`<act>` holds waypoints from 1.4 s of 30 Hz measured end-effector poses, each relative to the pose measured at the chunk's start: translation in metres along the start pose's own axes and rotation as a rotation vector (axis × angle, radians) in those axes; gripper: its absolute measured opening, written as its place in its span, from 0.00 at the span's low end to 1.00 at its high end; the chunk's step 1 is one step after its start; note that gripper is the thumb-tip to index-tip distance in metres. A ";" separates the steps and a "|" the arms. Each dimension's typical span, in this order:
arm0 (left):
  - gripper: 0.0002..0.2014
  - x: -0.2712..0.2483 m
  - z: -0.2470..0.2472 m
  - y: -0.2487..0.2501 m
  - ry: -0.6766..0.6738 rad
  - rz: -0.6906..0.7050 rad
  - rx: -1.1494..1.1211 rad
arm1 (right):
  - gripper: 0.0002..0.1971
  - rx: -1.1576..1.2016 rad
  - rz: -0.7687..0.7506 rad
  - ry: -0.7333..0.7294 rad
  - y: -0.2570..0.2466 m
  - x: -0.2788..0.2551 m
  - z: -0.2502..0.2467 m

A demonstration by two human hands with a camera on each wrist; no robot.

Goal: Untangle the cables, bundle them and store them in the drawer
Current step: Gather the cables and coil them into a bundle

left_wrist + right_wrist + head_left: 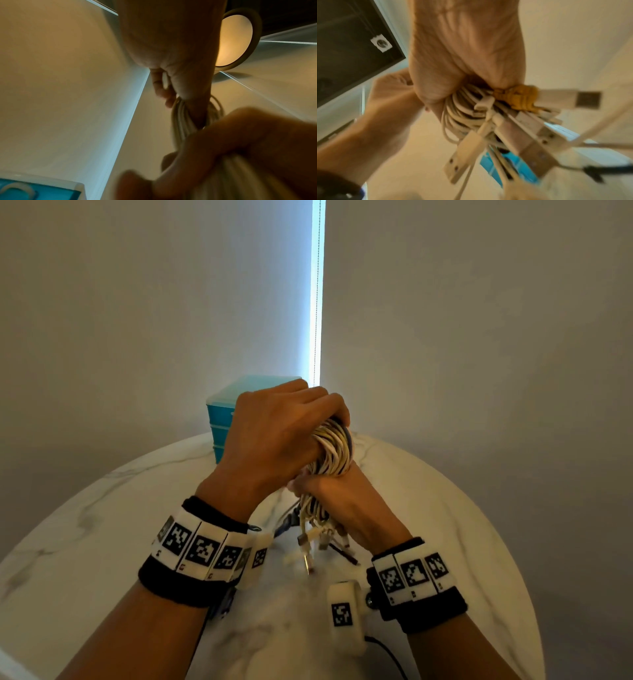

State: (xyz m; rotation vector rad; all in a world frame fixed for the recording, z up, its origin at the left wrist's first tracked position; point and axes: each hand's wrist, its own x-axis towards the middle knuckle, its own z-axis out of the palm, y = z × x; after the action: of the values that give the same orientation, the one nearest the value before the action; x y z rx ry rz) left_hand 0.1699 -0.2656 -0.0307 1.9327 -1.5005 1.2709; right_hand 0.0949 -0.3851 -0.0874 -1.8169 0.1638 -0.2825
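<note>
Two hands hold one bundle of white cables [334, 453] above the tabletop [445, 508]; left hand [274, 436] grips its top, right hand [342, 505] grips lower down, plugs dangling

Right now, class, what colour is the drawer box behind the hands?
Blue, with a pale lid; the drawer box shows best in the head view.

A round white marble-patterned table [102, 508] with grey veins fills the lower half of the head view. Behind it hang pale roller blinds [137, 302], with a bright vertical strip of daylight [317, 302] between them at upper centre. In the left wrist view, a round glowing ceiling lamp [235, 40] sits at upper right. The right wrist view shows a dark panel [347, 40] at upper left.
</note>
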 end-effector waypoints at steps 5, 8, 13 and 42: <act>0.32 -0.006 0.017 0.004 -0.287 -0.434 -0.442 | 0.16 0.573 -0.112 0.051 0.019 0.009 -0.012; 0.40 -0.019 0.034 0.000 -0.447 -0.653 -0.720 | 0.17 0.805 -0.176 -0.059 0.021 0.009 -0.027; 0.37 -0.053 0.045 0.004 -0.711 -0.826 -1.003 | 0.07 0.961 -0.082 -0.265 0.025 0.010 -0.033; 0.29 -0.118 0.043 -0.009 -0.626 -1.150 -1.293 | 0.10 0.988 0.161 -0.055 0.054 0.031 0.009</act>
State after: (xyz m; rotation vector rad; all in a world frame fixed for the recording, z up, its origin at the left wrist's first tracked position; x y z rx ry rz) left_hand 0.1941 -0.2282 -0.1481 1.6308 -0.6681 -0.7147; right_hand 0.1290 -0.3989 -0.1384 -0.8245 0.1009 -0.1510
